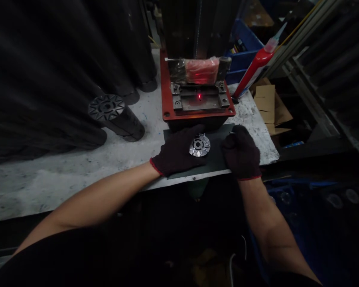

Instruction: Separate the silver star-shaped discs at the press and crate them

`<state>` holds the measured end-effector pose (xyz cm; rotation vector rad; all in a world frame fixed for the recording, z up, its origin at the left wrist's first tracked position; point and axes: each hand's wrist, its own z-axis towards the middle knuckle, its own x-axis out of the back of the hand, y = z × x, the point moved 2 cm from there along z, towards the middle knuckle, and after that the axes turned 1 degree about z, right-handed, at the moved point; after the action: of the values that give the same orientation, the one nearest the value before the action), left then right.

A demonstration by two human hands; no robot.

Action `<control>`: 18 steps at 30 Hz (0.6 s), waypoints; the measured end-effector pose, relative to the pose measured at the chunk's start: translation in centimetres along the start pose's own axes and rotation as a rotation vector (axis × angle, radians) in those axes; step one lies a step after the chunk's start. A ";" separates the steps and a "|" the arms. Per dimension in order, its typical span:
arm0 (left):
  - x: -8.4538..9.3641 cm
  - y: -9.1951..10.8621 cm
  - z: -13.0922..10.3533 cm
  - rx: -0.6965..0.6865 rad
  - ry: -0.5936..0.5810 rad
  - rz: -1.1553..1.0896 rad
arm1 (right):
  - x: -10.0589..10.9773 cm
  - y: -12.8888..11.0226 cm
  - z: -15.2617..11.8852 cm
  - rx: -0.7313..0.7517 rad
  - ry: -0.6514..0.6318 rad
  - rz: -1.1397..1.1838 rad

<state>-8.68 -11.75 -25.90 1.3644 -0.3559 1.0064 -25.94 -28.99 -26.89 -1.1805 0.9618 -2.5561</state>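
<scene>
A round slotted metal part (199, 145) stands on a dark green mat (217, 161) near the table's front edge. My left hand (181, 151), in a dark glove with a red cuff, is wrapped round its left side. To the right, my gloved right hand (241, 153) is closed over the mat's right side, apart from the metal part. Something small and light shows at its fingertips, too small to name. Behind both hands sits a red-framed fixture (197, 115) with a metal block and a glowing red spot.
A dark cylinder (124, 123) with a toothed top stands on the white table (48, 183) at left, before stacked dark tubes (107, 52). A red bottle (253, 69) leans at the table's right, near blue bins (243, 63) and cardboard (266, 103).
</scene>
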 end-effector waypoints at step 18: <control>0.0 -0.1 0.4 0.074 -0.057 -0.061 | -1.2 -2.0 1.8 -0.076 -0.245 0.149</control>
<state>-8.47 -12.09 -25.85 1.4639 -0.3205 0.9400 -23.63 -27.86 -25.53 -1.3493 1.0514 -2.2164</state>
